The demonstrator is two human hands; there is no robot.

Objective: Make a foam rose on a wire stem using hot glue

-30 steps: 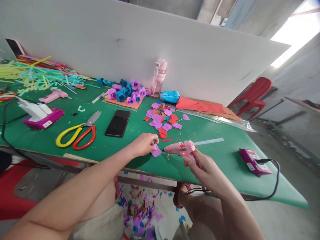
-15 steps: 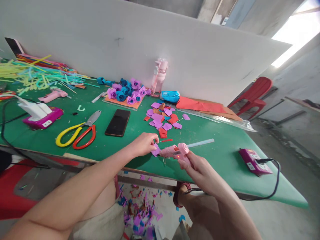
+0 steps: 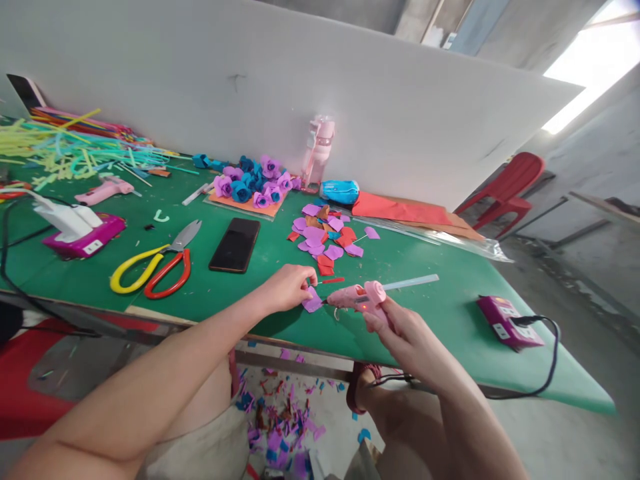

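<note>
My left hand (image 3: 289, 287) is pinched on a purple petal piece (image 3: 313, 302) just above the green table (image 3: 430, 320) near its front edge. My right hand (image 3: 400, 330) is wrapped round the handle of a pink glue gun (image 3: 357, 296). The gun's nozzle points left and touches the petal piece. A clear glue stick (image 3: 410, 283) juts out of the gun's back to the right. A thin red strip (image 3: 331, 281) lies on the table just behind my left hand's fingers.
A heap of purple, red and blue petal pieces (image 3: 325, 237) lies behind my hands. Farther left lie a black phone (image 3: 235, 245) and yellow-and-red scissors (image 3: 155, 263). Finished paper roses (image 3: 253, 183), a pink bottle (image 3: 319, 152) and a magenta power strip (image 3: 510, 323) stand around.
The glue gun shifted slightly left toward the petal half a second ago, then back right a little. My left hand kept its pinch on the petal piece.
</note>
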